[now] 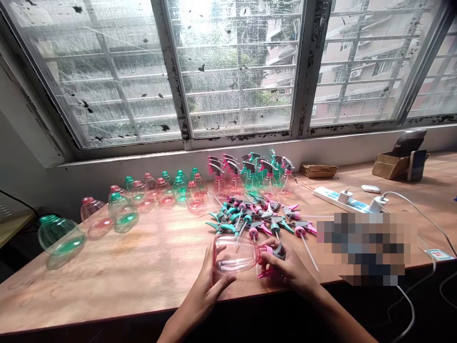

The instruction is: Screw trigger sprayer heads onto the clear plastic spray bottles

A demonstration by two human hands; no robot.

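Bare forearms rise from the bottom edge, ending in a left hand and a right hand. Between them a clear pink bottle lies on its side above the near edge of the surface, base to the left, neck to the right. The left fingers curl around its base, some visible behind the plastic, the thumb along the lower front. The right fingers grip the pink and grey spray head at the neck, thumb against the collar; its pink trigger points down.

Beyond, a barred window spans the wall. Loose green and pink bottles stand without heads in a slanting row on the left; more bottles with spray heads on crowd together against the wall. Directly behind the held bottle, loose spray heads are heaped, standing between it and that group, some tubes pointing toward the right hand. Farther right are a cardboard box, a white power strip, a brown parcel, an upright phone and a small white case. A pixelated patch hides what lies near the right forearm.
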